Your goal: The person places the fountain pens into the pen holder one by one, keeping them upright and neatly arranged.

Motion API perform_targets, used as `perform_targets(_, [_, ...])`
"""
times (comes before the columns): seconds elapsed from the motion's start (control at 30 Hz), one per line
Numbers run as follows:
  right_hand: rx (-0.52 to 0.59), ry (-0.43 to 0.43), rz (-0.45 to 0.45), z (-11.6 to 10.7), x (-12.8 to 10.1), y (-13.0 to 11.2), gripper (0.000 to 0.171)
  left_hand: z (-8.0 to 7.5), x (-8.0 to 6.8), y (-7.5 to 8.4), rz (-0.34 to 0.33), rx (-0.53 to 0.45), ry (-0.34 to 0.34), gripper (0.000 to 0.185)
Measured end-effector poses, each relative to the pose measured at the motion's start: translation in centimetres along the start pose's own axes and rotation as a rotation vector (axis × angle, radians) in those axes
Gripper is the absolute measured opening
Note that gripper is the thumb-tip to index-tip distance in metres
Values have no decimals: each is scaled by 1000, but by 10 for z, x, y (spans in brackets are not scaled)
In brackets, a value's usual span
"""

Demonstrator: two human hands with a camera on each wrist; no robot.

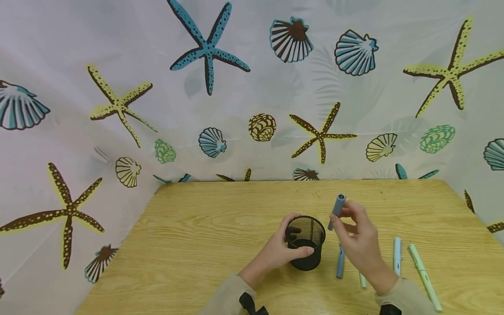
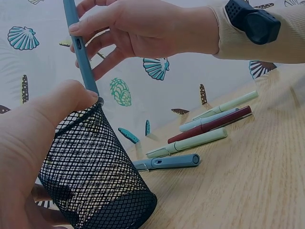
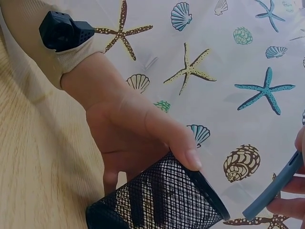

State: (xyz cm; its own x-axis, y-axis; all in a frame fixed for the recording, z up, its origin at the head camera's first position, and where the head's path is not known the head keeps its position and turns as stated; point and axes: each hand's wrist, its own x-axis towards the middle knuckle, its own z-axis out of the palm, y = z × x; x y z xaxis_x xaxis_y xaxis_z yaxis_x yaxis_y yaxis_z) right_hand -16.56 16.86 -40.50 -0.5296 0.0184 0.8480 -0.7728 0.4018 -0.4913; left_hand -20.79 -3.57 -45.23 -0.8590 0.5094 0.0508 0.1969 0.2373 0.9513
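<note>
A black mesh pen cup (image 1: 306, 258) is gripped by my left hand (image 1: 281, 245), the thumb across its near side and the fingers round the far side. No pens show inside it. My right hand (image 1: 360, 236) pinches a blue pen (image 1: 337, 206) between thumb and fingers, just right of the cup's rim. The pen stands nearly upright, tilted a little. In the right wrist view the pen (image 3: 274, 188) is apart from the cup (image 3: 167, 195). In the left wrist view the left thumb lies along the rim of the cup (image 2: 100, 162).
On the wooden table (image 1: 189, 236) to the right lie another blue pen (image 1: 340, 262), a light blue pen (image 1: 397, 253) and pale green pens (image 1: 425, 278). A dark red pen (image 2: 209, 125) lies among them. A cloth (image 1: 236, 92) printed with shells and starfish hangs behind.
</note>
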Motion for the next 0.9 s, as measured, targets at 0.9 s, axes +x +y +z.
perform_targets(0.9, [-59, -61, 118, 13, 1, -20, 43, 0, -2, -1, 9, 8, -3, 76])
